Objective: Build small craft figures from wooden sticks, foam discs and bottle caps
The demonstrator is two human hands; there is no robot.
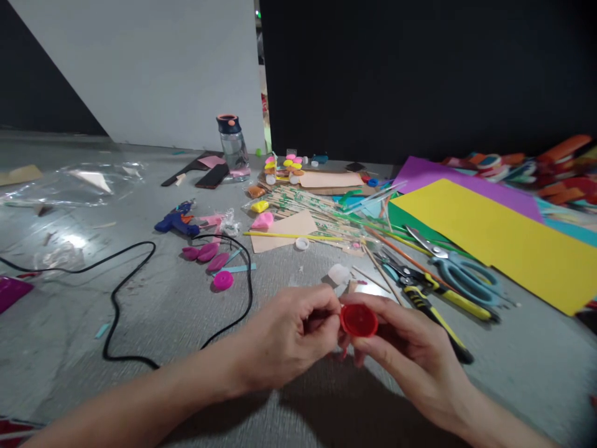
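My right hand [410,354] grips a red bottle cap [359,320] between thumb and fingers, its hollow inside facing up. At the cap's left rim, the fingers of my left hand [298,336] are closed in a pinch. A small red bit shows below the cap, partly hidden by the fingers. Just beyond my hands lie a translucent white cap [339,274] and a white ring-shaped cap [302,244]. A bright pink cap [222,280] rests farther left, near several magenta clay pieces [208,252].
A blue glue gun [177,221] lies left, its black cord [112,305] looping over the table. Pliers [433,311], scissors [466,274] and yellow paper [504,236] are on the right. Wooden sticks [308,208] and a water bottle [234,149] stand or lie farther back.
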